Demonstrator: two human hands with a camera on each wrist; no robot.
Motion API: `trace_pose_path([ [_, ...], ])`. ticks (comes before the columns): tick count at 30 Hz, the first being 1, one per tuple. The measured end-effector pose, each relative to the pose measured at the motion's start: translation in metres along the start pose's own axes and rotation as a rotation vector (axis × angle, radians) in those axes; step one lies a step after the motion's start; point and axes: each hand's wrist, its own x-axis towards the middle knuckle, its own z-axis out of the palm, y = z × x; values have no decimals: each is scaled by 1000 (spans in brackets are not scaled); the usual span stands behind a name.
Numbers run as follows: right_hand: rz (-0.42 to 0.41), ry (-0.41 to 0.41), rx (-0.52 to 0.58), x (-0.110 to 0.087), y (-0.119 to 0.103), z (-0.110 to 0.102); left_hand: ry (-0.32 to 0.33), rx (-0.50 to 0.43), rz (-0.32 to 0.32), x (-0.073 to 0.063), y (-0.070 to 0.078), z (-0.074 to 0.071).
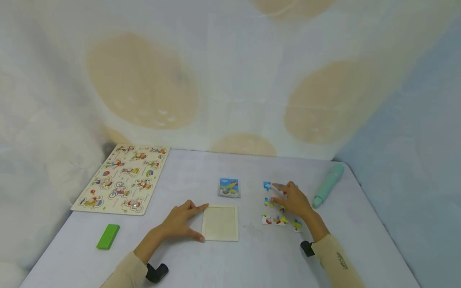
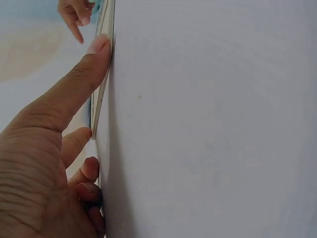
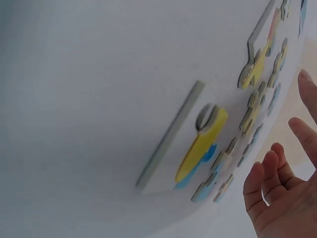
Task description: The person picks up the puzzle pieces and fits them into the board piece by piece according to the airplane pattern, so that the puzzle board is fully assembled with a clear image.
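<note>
My left hand [image 1: 180, 221] rests at the left side of a square wooden puzzle tray [image 1: 220, 223] with a pale, bare inside. Its index finger and thumb are spread apart, fingertips at the tray's two left corners; the left wrist view shows the thumb against the thin edge [image 2: 102, 99]. Over loose jigsaw pieces [image 1: 281, 220] hovers my right hand [image 1: 295, 200], index finger and thumb apart and nothing pinched between them. The pieces lie in rough rows, some hidden beneath that hand. In the right wrist view, a yellow and blue piece [image 3: 203, 144] lies nearest.
Behind the tray sits a small stacked puzzle with an airplane picture [image 1: 229, 187]. A large wooden figure board [image 1: 124, 180] lies back left, a green block [image 1: 108, 237] front left. Right of the pieces is a mint-green cylindrical object [image 1: 328, 185]. A patterned curtain [image 1: 230, 80] hangs behind the table.
</note>
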Motion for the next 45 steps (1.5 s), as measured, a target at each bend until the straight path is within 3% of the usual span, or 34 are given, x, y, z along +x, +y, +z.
trace_pose_path([
  [5, 86, -33, 37, 8, 2, 4, -7, -35, -26, -2, 1, 4],
  [10, 105, -47, 39, 15, 6, 8, 8, -47, -30, -4, 2, 7],
  [19, 67, -13, 31, 23, 12, 19, 22, -66, -30, -6, 2, 11],
  [30, 28, 55, 34, 26, 3, 19, 12, -89, -51, -6, 1, 11],
  [36, 15, 54, -2, 27, -1, 15, -18, -114, -80, 1, 5, 3],
  [45, 4, 32, -18, 27, -5, 10, -4, -101, -91, 3, 5, 0],
])
